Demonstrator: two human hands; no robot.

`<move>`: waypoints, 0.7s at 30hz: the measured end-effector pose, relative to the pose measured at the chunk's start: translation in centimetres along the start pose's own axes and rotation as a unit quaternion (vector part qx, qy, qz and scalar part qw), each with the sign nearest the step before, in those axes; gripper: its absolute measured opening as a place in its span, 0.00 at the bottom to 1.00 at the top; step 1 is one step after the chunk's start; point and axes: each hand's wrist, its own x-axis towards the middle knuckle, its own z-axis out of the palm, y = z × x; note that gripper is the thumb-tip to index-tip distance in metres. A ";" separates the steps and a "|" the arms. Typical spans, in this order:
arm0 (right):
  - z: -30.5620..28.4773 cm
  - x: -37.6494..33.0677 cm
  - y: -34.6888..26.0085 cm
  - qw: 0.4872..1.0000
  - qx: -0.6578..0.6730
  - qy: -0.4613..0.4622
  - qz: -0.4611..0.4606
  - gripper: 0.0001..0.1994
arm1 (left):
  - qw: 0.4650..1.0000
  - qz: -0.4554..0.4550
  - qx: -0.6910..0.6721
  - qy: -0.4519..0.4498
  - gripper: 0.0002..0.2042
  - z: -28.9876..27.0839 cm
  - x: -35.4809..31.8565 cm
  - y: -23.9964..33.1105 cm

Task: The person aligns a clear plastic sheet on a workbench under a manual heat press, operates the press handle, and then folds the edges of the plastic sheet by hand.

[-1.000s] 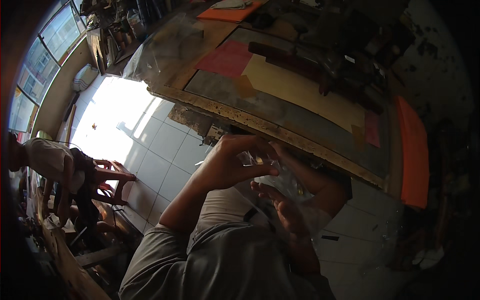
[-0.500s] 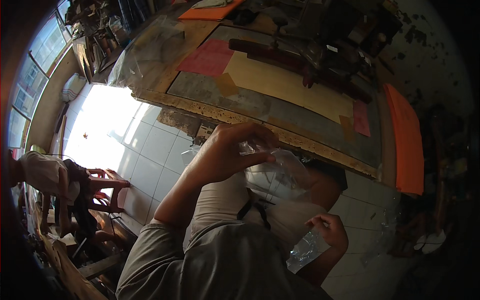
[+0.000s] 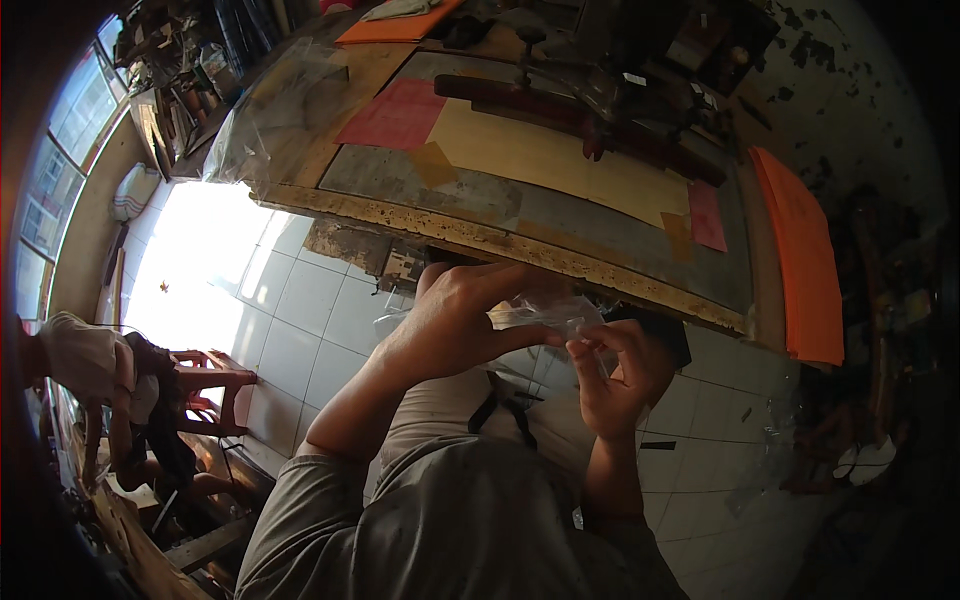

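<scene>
A crumpled clear plastic bag hangs above my lap, close to the table's front edge. My left hand is closed on it, thumb and fingers bent round the film. Meeting it from the right, my right hand pinches the bag's right side between thumb and fingertips. Both hands are below the table top, which carries a grey board with pale yellow and pink sheets stuck on it. The bag's lower part is hard to make out against my legs.
A dark red bar on a metal clamp mechanism lies across the board. Orange sheets rest at the table's right end, more orange at the back left. Another person sits at the left by a red stool. Clear film drapes the table's left corner.
My right hand has risen from beside my right thigh and taken hold of the bag next to my left hand. The left hand keeps its grip. The view has shifted slightly.
</scene>
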 end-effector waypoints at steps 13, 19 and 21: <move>-7.4 -6.6 6.8 0.952 -0.119 0.282 0.024 0.17 | 0.991 -0.061 -0.005 0.118 0.19 -2.5 -0.8 -0.9; -3.3 -11.6 11.8 0.836 0.374 0.228 0.330 0.24 | 0.993 -0.033 0.005 0.114 0.19 -3.0 -0.6 -0.2; -2.0 -12.4 11.6 0.728 0.624 0.088 0.271 0.29 | 0.995 -0.026 0.021 0.099 0.19 -2.6 -0.4 -0.1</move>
